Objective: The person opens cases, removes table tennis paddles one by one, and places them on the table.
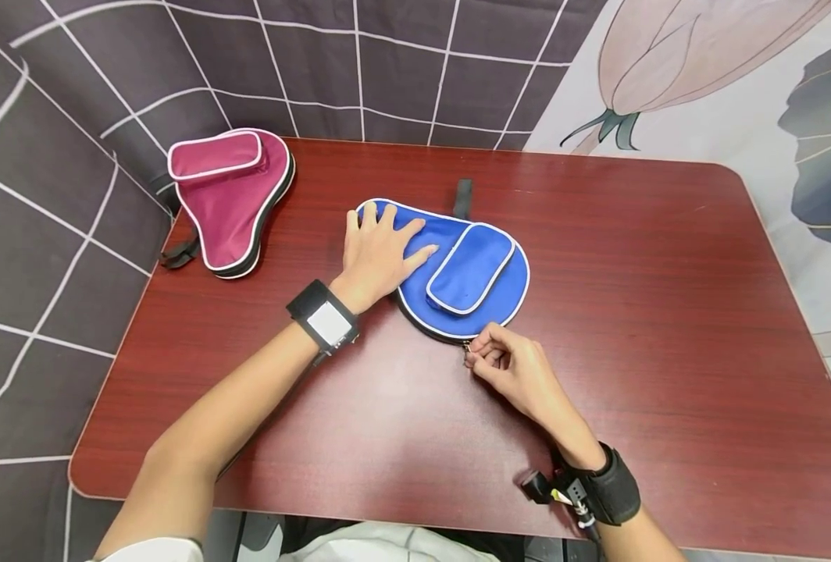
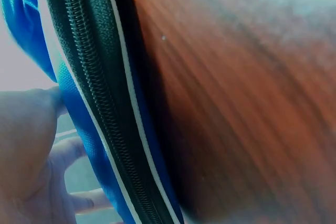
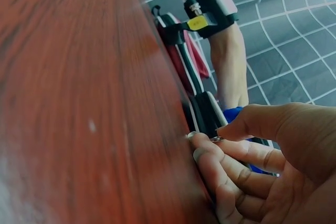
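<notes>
An indoor corner fitted out for recording is being suggested — whether in a home or a lab is not being revealed — as a reddish wood-grain table (image 1: 654, 375) is being hemmed in by dark, grid-patterned cloth (image 1: 310, 74) and a flower-printed backdrop (image 1: 718, 86), and strapped-on wrist devices (image 1: 324, 316) are being worn.

The left arm (image 1: 205, 429) reaches forward and inward, bent at the elbow, and the left hand (image 1: 379, 256) lies palm down with its fingers (image 1: 369, 215) spread and its thumb (image 1: 421, 256) held apart. The right forearm (image 1: 572, 425) slants forward and inward from the other side. Nearer the body, the right hand (image 1: 512, 365) pinches with its thumb (image 3: 252, 121) against its curled fingers (image 3: 252, 181).
</notes>
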`<state>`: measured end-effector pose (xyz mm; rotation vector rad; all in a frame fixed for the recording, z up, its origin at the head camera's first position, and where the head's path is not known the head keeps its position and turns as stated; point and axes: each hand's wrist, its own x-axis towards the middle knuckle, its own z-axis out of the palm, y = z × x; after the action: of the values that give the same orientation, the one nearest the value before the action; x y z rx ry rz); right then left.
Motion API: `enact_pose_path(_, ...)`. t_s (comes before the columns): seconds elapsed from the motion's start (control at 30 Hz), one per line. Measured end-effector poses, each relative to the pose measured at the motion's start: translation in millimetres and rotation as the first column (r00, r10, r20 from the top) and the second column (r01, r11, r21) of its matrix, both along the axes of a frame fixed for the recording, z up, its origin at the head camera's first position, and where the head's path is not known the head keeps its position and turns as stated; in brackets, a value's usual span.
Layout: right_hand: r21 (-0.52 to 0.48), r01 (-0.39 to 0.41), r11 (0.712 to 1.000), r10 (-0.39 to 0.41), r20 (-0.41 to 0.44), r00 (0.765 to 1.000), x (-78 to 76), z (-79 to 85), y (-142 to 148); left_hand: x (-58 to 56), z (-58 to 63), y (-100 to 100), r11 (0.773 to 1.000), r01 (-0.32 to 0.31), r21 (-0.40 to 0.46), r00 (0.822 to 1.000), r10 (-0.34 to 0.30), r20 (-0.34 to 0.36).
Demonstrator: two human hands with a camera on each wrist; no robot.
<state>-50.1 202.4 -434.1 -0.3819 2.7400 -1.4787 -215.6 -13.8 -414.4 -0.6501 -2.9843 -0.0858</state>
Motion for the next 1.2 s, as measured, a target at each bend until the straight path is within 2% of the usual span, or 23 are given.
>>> enact_pose_path(0.2, 0.008, -0.021, 1.0, 0.02, 0.013, 1.0, -0.1, -0.5, -1.2, 5.6, -1.3, -1.4, 0.999, -0.033, -0.011, 0.999, 0.033, -0.028)
enact_pose_path(0.3, 0.008, -0.015, 1.0, 0.015, 0.02, 1.0, 0.3, -0.8, -0.3, 3.8, -3.0, -0.7, 1.0, -0.012, 0.002, 0.999, 0.012, -0.046)
enact_pose_path(0.4, 0.004, -0.013, 1.0, 0.013, 0.028, 1.0, 0.7, -2.2, -0.2, -2.6, -5.7, -5.4, 0.995, 0.071, 0.073, 0.996, -0.066, -0.056)
enact_pose_path(0.5, -0.006, -0.021, 1.0, 0.021, 0.037, 0.999, 0.6, -4.1, -0.7, -12.4, -7.2, -15.8, 0.971, 0.186, 0.152, 0.983, -0.183, -0.032)
enact_pose_path(0.6, -0.018, -0.025, 1.0, 0.026, 0.04, 0.999, 0.2, -5.0, -0.7, -21.1, -5.0, -26.8, 0.943, 0.27, 0.196, 0.956, -0.286, 0.058)
enact_pose_path(0.7, -0.027, -0.021, 0.999, 0.022, 0.038, 0.999, -0.1, -4.3, 0.3, -26.0, -0.6, -32.4, 0.932, 0.307, 0.192, 0.929, -0.338, 0.152)
enact_pose_path(0.77, -0.032, -0.021, 0.999, 0.022, 0.037, 0.999, -0.3, -4.4, 0.1, -26.2, 1.7, -34.6, 0.933, 0.315, 0.175, 0.92, -0.346, 0.185)
enact_pose_path(0.83, -0.038, -0.019, 0.999, 0.021, 0.039, 0.999, -0.3, -4.1, 0.0, -25.0, 3.4, -34.9, 0.935, 0.313, 0.165, 0.921, -0.342, 0.187)
enact_pose_path(1.03, -0.04, -0.016, 0.999, 0.017, 0.032, 0.999, -0.1, -3.6, -0.3, -15.2, 2.4, -35.5, 0.957, 0.261, 0.128, 0.949, -0.279, 0.148)
enact_pose_path(1.2, -0.039, -0.007, 0.999, 0.008, 0.034, 0.999, -1.2, -4.6, -1.0, -4.1, 2.2, -34.6, 0.976, 0.197, 0.091, 0.967, -0.209, 0.147)
